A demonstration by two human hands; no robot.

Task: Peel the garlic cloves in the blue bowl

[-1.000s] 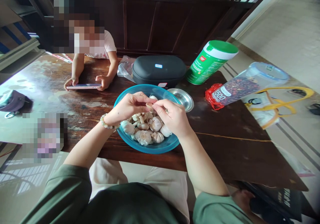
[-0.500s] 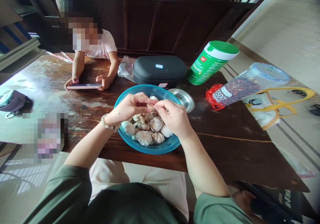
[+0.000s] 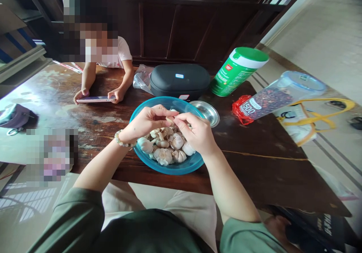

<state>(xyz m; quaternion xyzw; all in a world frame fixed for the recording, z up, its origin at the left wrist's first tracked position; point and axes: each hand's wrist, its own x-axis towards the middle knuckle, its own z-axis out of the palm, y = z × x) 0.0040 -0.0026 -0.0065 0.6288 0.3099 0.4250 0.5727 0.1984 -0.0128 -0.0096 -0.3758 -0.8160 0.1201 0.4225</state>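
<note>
A blue plastic bowl (image 3: 169,169) full of whole garlic bulbs (image 3: 164,156) stands at the table's near edge. Above it, my left hand (image 3: 149,119) pinches a small pale garlic clove (image 3: 170,119) between thumb and fingers. My right hand (image 3: 195,130) meets it from the right, its thumb and forefinger closed at the clove's end; the fingertips partly hide what they grip. A beaded bracelet (image 3: 122,138) circles my left wrist. Just behind my right hand sits a shallow metal dish (image 3: 210,113), partly covered by the bowl and hand.
Behind the bowl lies a black oval case (image 3: 181,77) beside a clear plastic bag (image 3: 143,77). A green canister (image 3: 239,72) and a clear jar (image 3: 279,96) stand at right, with red netting (image 3: 242,109). Another person (image 3: 113,57) holds a phone (image 3: 96,99) at the far left.
Both hands stay over the bowl, fingertips together on the clove, with hardly any shift. The view has moved very slightly.
</note>
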